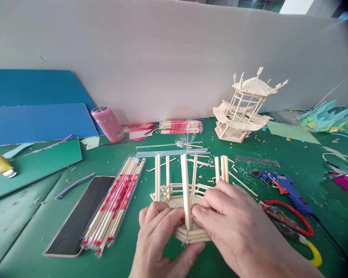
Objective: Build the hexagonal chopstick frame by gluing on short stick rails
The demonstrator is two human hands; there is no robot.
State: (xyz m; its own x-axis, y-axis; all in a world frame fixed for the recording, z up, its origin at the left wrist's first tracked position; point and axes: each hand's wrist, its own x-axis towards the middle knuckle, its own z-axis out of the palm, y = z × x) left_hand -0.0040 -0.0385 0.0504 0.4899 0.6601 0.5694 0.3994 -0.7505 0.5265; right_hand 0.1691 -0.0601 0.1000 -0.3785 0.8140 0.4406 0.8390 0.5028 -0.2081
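Observation:
A wooden stick frame (178,200) with a railing and several upright posts sits at the lower middle of the head view. My left hand (165,235) grips its front left side, fingers over the railing and thumb under the base edge. On the other side, my right hand (234,220) holds the frame's right side, with thumb and fingers near the base of the front post (185,189). That post stands upright between my two hands. Parts of the railing are hidden behind my fingers.
Packaged sticks (116,204) and a phone (78,220) lie left. A finished stick pavilion (243,112) stands at the back right. At right lie a blue glue gun (287,189) and red-handled pliers (290,216). A pink cup (108,123) stands behind.

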